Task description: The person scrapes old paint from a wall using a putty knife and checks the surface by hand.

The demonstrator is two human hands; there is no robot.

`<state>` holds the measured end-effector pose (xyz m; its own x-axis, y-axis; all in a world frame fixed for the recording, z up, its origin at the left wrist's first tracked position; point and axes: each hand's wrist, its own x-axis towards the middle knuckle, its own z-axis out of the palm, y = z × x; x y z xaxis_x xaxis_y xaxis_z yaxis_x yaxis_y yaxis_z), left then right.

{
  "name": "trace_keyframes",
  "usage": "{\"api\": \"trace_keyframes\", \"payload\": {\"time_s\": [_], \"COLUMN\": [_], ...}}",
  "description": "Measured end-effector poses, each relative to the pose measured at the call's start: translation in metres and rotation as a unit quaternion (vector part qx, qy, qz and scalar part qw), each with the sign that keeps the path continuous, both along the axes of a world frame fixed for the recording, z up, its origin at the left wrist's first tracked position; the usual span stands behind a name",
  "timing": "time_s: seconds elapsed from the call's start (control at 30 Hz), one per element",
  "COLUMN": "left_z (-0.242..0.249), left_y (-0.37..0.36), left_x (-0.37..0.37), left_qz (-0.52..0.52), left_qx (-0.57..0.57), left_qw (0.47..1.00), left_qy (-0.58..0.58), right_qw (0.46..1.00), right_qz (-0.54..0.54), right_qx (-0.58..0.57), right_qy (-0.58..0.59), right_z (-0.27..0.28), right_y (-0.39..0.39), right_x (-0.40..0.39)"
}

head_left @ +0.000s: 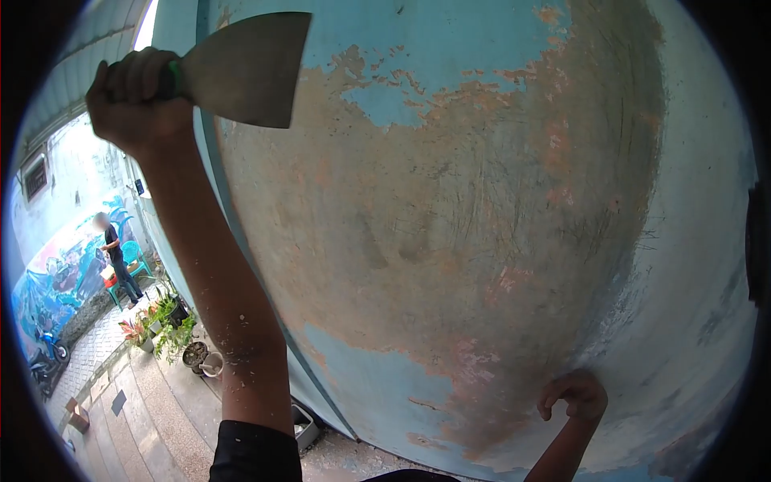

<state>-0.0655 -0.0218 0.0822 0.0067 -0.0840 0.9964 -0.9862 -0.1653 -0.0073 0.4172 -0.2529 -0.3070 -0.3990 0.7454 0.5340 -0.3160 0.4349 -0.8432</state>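
At the upper left, my raised left hand [144, 100] is wrapped round the handle of a wide scraper [249, 71]. Its broad metal blade points right, in front of the wall. The wall [418, 201] has blue paint with ragged, flaking edges round a large bare brown-grey patch. Low on the right, my right hand [574, 394] is beside the wall, with its fingers loosely bent and apart and nothing seen in them. Pale flecks dot my left forearm.
A person [116, 257] stands far off at the left by a green chair [132, 255]. Potted plants [169, 313], a motorbike [52, 349] and a small cardboard box [77, 415] are on the ground. A grey container [305, 426] sits at the wall's foot.
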Motion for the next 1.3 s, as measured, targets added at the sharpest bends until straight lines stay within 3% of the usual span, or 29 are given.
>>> {"api": "trace_keyframes", "payload": {"time_s": [0.03, 0.07, 0.13, 0.17, 0.23, 0.27, 0.33, 0.43, 0.47, 0.53, 0.63, 0.73, 0.77, 0.83, 0.87, 0.9, 1.0, 1.07, 1.13, 1.23, 1.27, 1.3], "left_z": [-0.001, -0.004, -0.03, -0.029, -0.022, -0.017, 0.001, -0.001, -0.012, -0.021, -0.009, 0.007, 0.008, 0.0, -0.014, -0.026, -0.034, -0.017, -0.001, -0.009, -0.02, -0.026], "left_y": [0.004, 0.013, -0.013, -0.012, -0.011, -0.015, -0.012, -0.012, -0.004, -0.013, -0.01, -0.014, -0.005, 0.006, 0.005, 0.003, -0.021, -0.02, -0.014, -0.005, 0.0, -0.008], "left_x": [0.018, 0.043, 0.116, 0.112, 0.099, 0.087, 0.044, 0.051, 0.081, 0.086, 0.05, 0.005, 0.006, 0.039, 0.085, 0.109, 0.117, 0.094, 0.057, 0.072, 0.096, 0.107], "left_qz": [0.187, 0.366, 0.19, 0.191, 0.17, 0.198, 0.041, 0.111, 0.27, 0.238, 0.212, 0.077, 0.077, 0.204, 0.279, 0.17, 0.187, 0.216, 0.128, 0.158, 0.229, 0.218], "left_qx": [-0.03, -0.06, -0.18, -0.181, -0.103, -0.091, -0.058, -0.08, -0.121, -0.138, -0.099, -0.092, -0.093, -0.078, -0.128, -0.155, -0.174, -0.131, -0.116, -0.073, -0.089, -0.119], "left_qw": [0.98, 0.919, 0.965, 0.965, 0.978, 0.976, 0.997, 0.99, 0.954, 0.961, 0.972, 0.992, 0.992, 0.975, 0.949, 0.973, 0.965, 0.967, 0.984, 0.984, 0.969, 0.968], "left_qy": [-0.067, -0.132, 0.014, 0.013, 0.062, 0.018, 0.012, -0.02, -0.051, 0.03, 0.021, -0.035, -0.036, -0.042, -0.071, 0.03, 0.055, -0.041, -0.039, -0.035, 0.007, 0.031], "right_qw": [1.0, 1.0, 1.0, 1.0, 1.0, 1.0, 1.0, 1.0, 1.0, 1.0, 0.999, 0.999, 0.999, 0.998, 0.997, 0.997, 0.998, 0.999, 0.999, 1.0, 1.0, 1.0], "right_qz": [0.0, 0.001, -0.004, -0.01, -0.01, -0.011, -0.012, -0.015, -0.021, -0.022, -0.023, -0.029, -0.039, -0.058, -0.076, -0.077, -0.05, -0.048, -0.043, -0.028, -0.023, -0.022], "right_qx": [0.0, 0.0, 0.002, 0.005, 0.004, 0.002, 0.003, 0.001, 0.004, 0.0, -0.006, -0.013, -0.014, -0.013, -0.01, -0.008, -0.012, -0.014, -0.011, -0.006, -0.007, -0.009], "right_qy": [-0.007, -0.014, -0.009, -0.003, -0.01, -0.013, -0.017, -0.017, -0.014, -0.016, -0.029, -0.03, -0.023, -0.026, -0.028, -0.028, -0.024, -0.02, -0.016, -0.008, -0.005, -0.005], "right_z": [0.001, 0.001, 0.001, 0.002, 0.001, 0.001, 0.002, 0.001, 0.001, 0.004, 0.007, 0.004, 0.004, 0.006, 0.008, 0.007, 0.006, 0.004, 0.003, 0.004, 0.004, 0.002], "right_y": [0.001, 0.001, 0.0, -0.001, -0.001, -0.001, -0.001, -0.002, -0.002, -0.002, -0.001, -0.002, -0.002, -0.003, -0.003, -0.003, -0.003, -0.004, -0.005, -0.002, -0.002, -0.002], "right_x": [0.001, 0.0, -0.002, -0.002, 0.0, 0.001, 0.002, -0.001, -0.002, -0.003, -0.003, -0.003, -0.004, -0.007, -0.008, -0.007, -0.004, -0.003, -0.002, -0.002, -0.003, -0.003]}}
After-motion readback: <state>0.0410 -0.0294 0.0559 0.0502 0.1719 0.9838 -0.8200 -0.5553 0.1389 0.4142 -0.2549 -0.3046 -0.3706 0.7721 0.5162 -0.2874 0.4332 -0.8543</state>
